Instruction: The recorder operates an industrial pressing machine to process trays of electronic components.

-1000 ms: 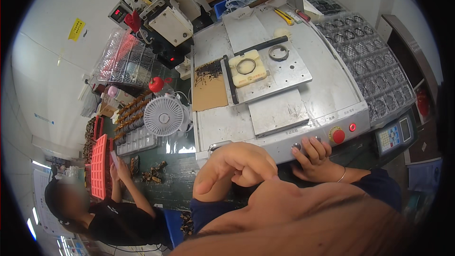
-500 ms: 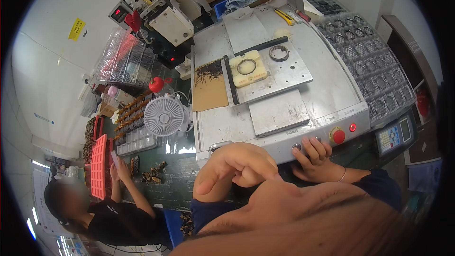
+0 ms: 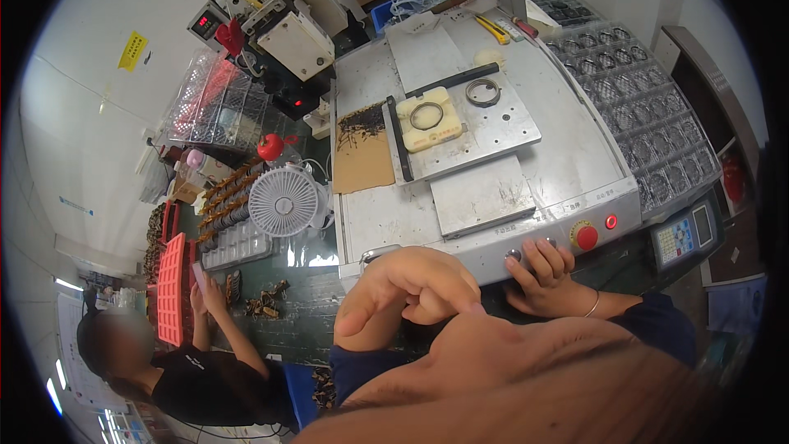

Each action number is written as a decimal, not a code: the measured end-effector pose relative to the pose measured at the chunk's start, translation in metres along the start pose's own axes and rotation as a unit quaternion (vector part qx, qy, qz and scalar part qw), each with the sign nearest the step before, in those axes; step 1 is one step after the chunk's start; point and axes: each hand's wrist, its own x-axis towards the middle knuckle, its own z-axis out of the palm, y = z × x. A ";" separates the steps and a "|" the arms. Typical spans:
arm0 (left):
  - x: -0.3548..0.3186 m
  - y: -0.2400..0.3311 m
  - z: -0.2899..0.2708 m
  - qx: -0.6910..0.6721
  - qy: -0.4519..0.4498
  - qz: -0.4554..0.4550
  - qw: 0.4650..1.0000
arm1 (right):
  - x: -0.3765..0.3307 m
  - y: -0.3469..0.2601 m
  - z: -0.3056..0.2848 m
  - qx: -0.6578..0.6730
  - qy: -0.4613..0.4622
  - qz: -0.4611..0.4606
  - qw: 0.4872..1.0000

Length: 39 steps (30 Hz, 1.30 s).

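Observation:
My right hand (image 3: 540, 277) rests against the front panel (image 3: 468, 256) of a pale metal machine. Its slightly bent fingers lie by the small round metal buttons (image 3: 513, 256) and hold nothing visible. My left hand (image 3: 415, 286) is raised in front of the panel, close to me, fingers curled in and thumb sticking out; I see nothing in it. On the machine top, a cream block (image 3: 431, 138) carries a dark metal ring (image 3: 426, 116). Another ring (image 3: 483, 92) lies on the drilled metal plate (image 3: 511, 125) to its right.
A red stop button (image 3: 585, 237) and lit button (image 3: 611, 221) sit right of my right hand. Clear trays (image 3: 649, 107) line the right side. Left are a brown board (image 3: 366, 166), a white fan (image 3: 285, 201) and a seated person (image 3: 205, 386) holding something flat.

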 end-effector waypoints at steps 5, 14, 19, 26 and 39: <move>-0.002 0.002 0.002 -0.004 0.012 -0.008 1.000 | 0.002 0.001 -0.002 0.004 -0.003 -0.004 1.000; -0.001 0.003 0.005 -0.001 0.033 -0.012 0.999 | 0.000 0.001 0.000 0.000 -0.001 -0.001 1.000; -0.003 0.005 0.010 0.013 0.085 -0.010 0.996 | 0.000 0.001 0.000 0.004 -0.007 0.000 1.000; 0.001 0.011 0.000 0.008 -0.003 -0.016 1.000 | 0.002 0.000 -0.001 0.012 -0.007 -0.001 1.000; 0.003 0.018 -0.003 0.040 -0.061 -0.019 0.997 | 0.000 0.000 0.003 0.024 -0.002 -0.012 1.000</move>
